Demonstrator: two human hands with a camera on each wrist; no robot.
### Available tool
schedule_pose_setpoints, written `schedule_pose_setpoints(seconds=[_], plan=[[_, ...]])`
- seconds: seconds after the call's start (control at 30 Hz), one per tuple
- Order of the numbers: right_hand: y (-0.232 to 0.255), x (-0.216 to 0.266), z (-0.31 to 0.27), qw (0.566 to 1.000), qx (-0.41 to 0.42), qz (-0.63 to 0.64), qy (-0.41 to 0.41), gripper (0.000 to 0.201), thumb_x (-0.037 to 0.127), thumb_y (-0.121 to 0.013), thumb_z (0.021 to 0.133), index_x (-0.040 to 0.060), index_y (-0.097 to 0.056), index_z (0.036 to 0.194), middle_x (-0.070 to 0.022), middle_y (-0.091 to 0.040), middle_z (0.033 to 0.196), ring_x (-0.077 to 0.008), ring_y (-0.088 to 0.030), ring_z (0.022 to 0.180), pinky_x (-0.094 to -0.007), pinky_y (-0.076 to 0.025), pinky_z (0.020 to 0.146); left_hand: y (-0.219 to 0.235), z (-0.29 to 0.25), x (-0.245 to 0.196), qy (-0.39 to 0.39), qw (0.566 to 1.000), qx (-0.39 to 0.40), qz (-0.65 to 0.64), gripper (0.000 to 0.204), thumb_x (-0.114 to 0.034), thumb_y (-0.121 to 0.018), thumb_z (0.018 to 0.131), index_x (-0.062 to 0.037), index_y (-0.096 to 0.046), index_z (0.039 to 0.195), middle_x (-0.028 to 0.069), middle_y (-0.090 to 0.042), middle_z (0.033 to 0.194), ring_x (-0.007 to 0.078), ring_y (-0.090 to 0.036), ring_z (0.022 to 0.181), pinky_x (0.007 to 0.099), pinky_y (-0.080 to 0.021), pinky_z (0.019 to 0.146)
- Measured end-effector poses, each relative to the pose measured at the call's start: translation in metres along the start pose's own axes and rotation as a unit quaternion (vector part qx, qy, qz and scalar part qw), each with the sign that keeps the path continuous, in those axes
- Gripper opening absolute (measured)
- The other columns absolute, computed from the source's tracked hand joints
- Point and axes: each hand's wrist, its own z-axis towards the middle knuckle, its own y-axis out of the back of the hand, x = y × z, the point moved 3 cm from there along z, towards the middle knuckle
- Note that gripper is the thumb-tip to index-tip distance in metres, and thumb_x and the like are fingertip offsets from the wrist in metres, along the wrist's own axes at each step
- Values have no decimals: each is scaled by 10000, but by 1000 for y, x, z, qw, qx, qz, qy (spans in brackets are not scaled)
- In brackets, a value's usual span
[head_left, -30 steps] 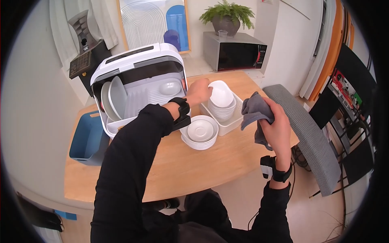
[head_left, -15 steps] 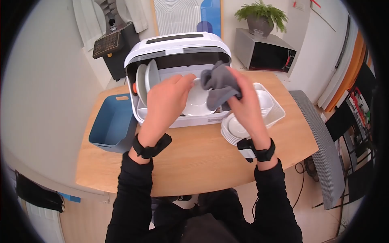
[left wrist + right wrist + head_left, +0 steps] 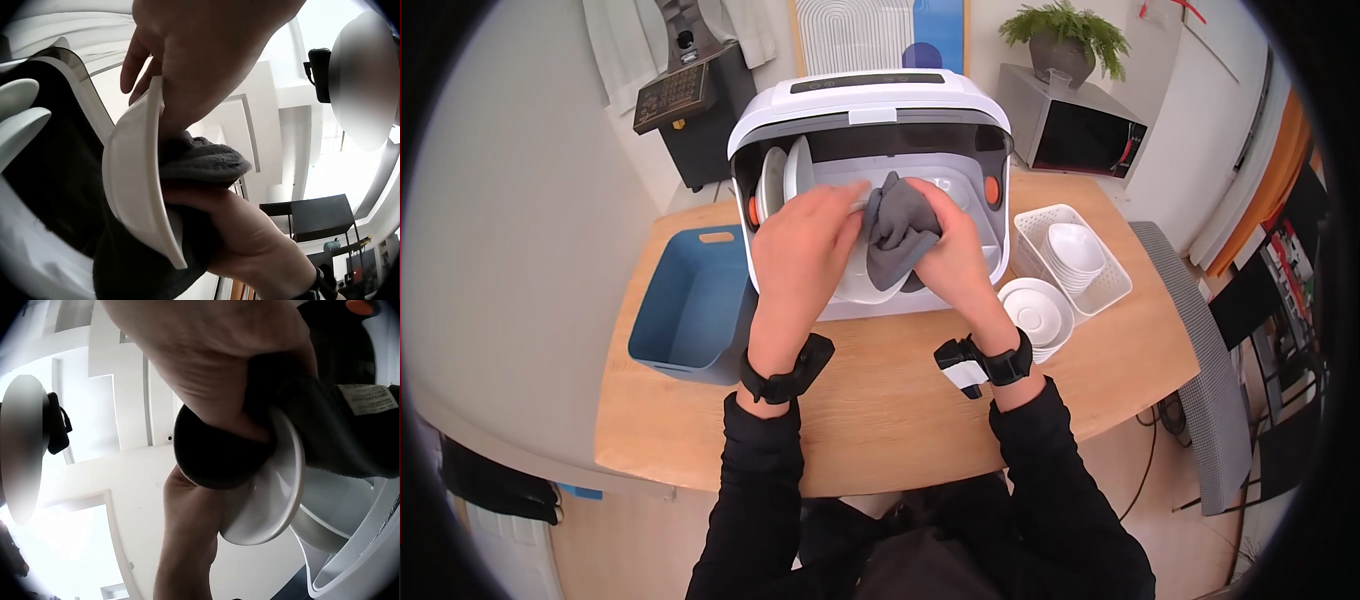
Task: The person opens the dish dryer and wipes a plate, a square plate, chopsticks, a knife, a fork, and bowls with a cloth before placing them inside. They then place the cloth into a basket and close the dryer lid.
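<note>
A white bowl (image 3: pixel 132 172) is held in front of the open white dish cabinet (image 3: pixel 880 92). My left hand (image 3: pixel 802 262) grips its rim, with fingers behind the bowl in the left wrist view. A grey cloth (image 3: pixel 897 232) is bunched in my right hand (image 3: pixel 956 262), which presses it against the bowl's inside. The right wrist view shows the cloth (image 3: pixel 215 453) folded over the bowl (image 3: pixel 269 500), the right fingers partly hidden by it. Two plates (image 3: pixel 798 170) stand upright at the cabinet's left side.
A blue bin (image 3: pixel 690 300) stands left of the cabinet. On the right are a white basket (image 3: pixel 1112 284) with stacked bowls (image 3: pixel 1076 252) and a stack of dishes (image 3: pixel 1036 312) beside it. Behind sits a microwave (image 3: pixel 1080 130) with a potted plant (image 3: pixel 1060 58) on top.
The left hand has left the basket area and now holds a bowl before the cabinet. My right hand has moved left, bringing the cloth onto the bowl. The head view has shifted.
</note>
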Motion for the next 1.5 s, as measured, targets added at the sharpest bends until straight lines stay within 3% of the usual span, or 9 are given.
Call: schedule_pose_setpoints(seconds=[0.1, 0.43, 0.6, 0.73, 0.97, 1.07, 1.17, 1.37, 1.5], plan=[[6, -4, 2, 991, -132, -2, 34, 534, -35, -651, 728, 57, -550, 1244, -152, -686, 1047, -273, -672, 989, -305, -499, 840, 0, -9, 0, 207, 975, 79, 1, 186, -135, -650, 868, -97, -637, 1049, 95, -622, 765, 281, -593, 640, 364, -458, 555], [0, 18, -8, 971, 16, -208, 116, 498, 27, -677, 712, 71, -567, 1196, -168, -673, 1031, -344, -648, 956, -351, -515, 807, -17, -17, -9, -25, 960, 183, 209, 103, -167, -616, 896, -79, -621, 948, 75, -630, 733, 271, -634, 700, 381, -455, 560], [16, 11, 1, 990, -79, -80, 86, 527, 53, -700, 697, 53, -554, 1204, -163, -673, 1008, -359, -645, 950, -353, -514, 810, -1, -4, -16, 66, 998, -2, 20, 150, -150, -648, 867, -98, -649, 1008, 87, -646, 757, 243, -648, 695, 358, -481, 592], [26, 15, 3, 989, -136, -36, 41, 408, 51, -730, 703, 44, -584, 1084, -97, -675, 972, -239, -649, 892, -309, -490, 806, -6, -13, -10, 218, 972, 82, -42, 204, -183, -640, 894, -90, -633, 1075, 108, -651, 784, 271, -605, 643, 350, -461, 572], [9, 26, -8, 969, 29, -213, 125, 457, 12, -675, 686, 88, -600, 1130, -129, -677, 1029, -350, -643, 947, -330, -517, 803, -17, -19, -11, -41, 976, 163, 136, 209, -119, -642, 850, -102, -615, 1057, 87, -668, 816, 306, -638, 715, 387, -482, 577], [17, 27, -2, 992, -27, -89, 81, 444, 0, -676, 699, 93, -601, 1126, -114, -684, 1018, -317, -661, 942, -317, -514, 810, -6, -11, -13, 48, 998, 38, 0, 186, -135, -636, 862, -90, -601, 1039, 90, -655, 750, 316, -638, 679, 394, -477, 557], [26, 29, 1, 993, -106, 4, 57, 444, 7, -724, 709, 117, -606, 1123, -53, -670, 1024, -189, -648, 915, -289, -491, 828, -4, -14, -10, 188, 974, 127, 19, 204, -139, -639, 861, -98, -591, 1055, 105, -636, 690, 323, -631, 634, 397, -470, 536], [18, 36, -5, 987, -39, -108, 113, 441, -8, -715, 700, 106, -603, 1111, -63, -674, 999, -204, -650, 932, -284, -493, 822, -5, -15, -8, 41, 983, 150, 93, 218, -183, -618, 910, -101, -576, 1108, 122, -608, 649, 314, -614, 588, 376, -451, 510], [18, 33, -3, 993, -75, -40, 83, 442, -16, -701, 685, 113, -608, 1098, -75, -673, 991, -236, -659, 910, -287, -497, 809, 4, -12, -12, 106, 990, 96, 13, 217, -157, -619, 900, -90, -575, 1102, 112, -605, 654, 300, -610, 584, 369, -446, 508]])
